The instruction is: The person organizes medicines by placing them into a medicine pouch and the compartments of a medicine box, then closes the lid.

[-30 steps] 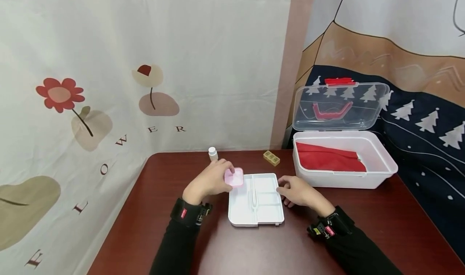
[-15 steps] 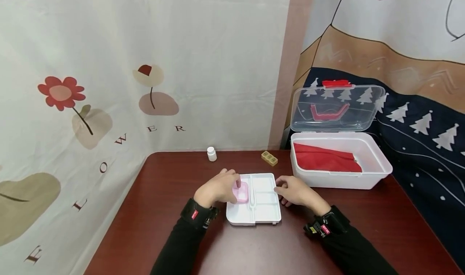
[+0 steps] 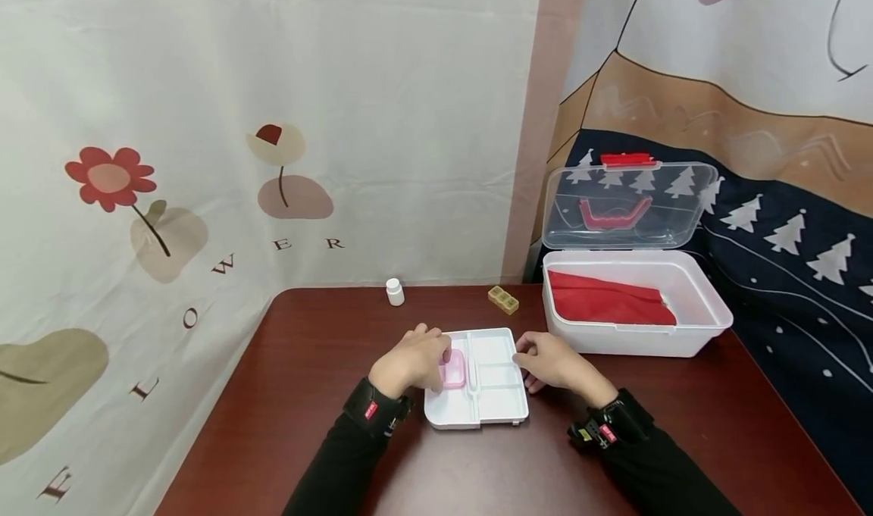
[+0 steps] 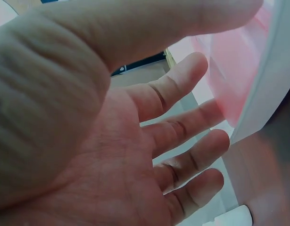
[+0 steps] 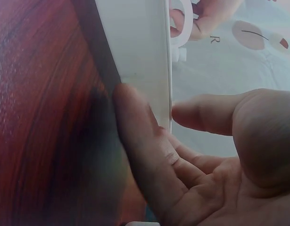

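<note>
A white compartment case (image 3: 501,402) lies on the table, its right side split into several sections and its left side one larger space. In that left space sits a small pink square box (image 3: 454,372). My left hand (image 3: 412,361) pinches the pink box between thumb and fingers, hiding part of it. In the left wrist view the pink box (image 4: 236,70) shows inside the case wall (image 4: 277,70), with the lower fingers spread beside it. My right hand (image 3: 552,361) grips the case's right edge, thumb at the rim and fingers against the side wall (image 5: 137,52).
A white bottle (image 3: 395,292) stands at the table's back edge. Right of it lies a small yellowish compartment box (image 3: 503,300). At the right, a white bin (image 3: 634,339) with its clear lid (image 3: 627,217) raised holds red cloth (image 3: 607,298).
My left hand has brought the pink box right and closer, from the case's upper left corner into its left space. The white bottle has come into full view. The right hand keeps its grip.
</note>
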Available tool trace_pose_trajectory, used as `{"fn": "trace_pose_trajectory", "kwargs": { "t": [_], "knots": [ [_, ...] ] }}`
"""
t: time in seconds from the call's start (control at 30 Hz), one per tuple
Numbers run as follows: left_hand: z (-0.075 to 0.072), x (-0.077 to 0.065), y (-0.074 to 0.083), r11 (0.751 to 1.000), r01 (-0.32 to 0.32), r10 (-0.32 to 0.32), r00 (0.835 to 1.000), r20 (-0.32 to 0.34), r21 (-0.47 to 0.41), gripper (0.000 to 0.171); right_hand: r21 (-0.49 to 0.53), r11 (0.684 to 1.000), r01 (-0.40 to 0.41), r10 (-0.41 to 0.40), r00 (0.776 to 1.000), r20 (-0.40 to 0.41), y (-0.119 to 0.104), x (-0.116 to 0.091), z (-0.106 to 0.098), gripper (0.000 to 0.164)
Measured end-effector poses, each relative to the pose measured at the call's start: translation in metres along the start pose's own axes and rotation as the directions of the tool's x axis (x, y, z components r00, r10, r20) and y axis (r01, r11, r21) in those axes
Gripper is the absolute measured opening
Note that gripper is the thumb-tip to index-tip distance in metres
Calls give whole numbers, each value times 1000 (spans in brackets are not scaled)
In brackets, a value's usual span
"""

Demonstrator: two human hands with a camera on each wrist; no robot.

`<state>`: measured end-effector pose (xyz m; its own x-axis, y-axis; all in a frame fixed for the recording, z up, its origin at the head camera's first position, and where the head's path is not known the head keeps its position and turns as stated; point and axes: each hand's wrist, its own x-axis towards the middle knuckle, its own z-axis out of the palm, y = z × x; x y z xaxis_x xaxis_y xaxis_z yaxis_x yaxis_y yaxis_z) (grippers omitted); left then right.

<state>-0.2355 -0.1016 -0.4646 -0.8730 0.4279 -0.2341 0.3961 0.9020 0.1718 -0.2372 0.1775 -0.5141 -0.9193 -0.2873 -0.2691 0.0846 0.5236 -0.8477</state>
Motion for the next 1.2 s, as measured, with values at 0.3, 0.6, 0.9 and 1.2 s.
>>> {"fn": "trace_pose_trajectory", "kwargs": {
  "t": [0.3,0.6,0.9,1.2],
  "knots": [
    [-2,-6,0,999,44,-42,998,43,-32,71,36,999,-21,22,999,-28,-1,6,10,10],
    [-5,-9,4,998,56,-54,996,66,-39,67,47,998,-52,54,998,-44,-1,8,12,11],
    [-6,-8,6,997,29,-23,995,94,-67,63,48,997,-59,62,997,-47,0,4,10,11],
    [-10,3,-26,976,35,-56,994,-93,-214,32,79,993,-92,94,995,-22,0,0,5,17]
  ]
}}
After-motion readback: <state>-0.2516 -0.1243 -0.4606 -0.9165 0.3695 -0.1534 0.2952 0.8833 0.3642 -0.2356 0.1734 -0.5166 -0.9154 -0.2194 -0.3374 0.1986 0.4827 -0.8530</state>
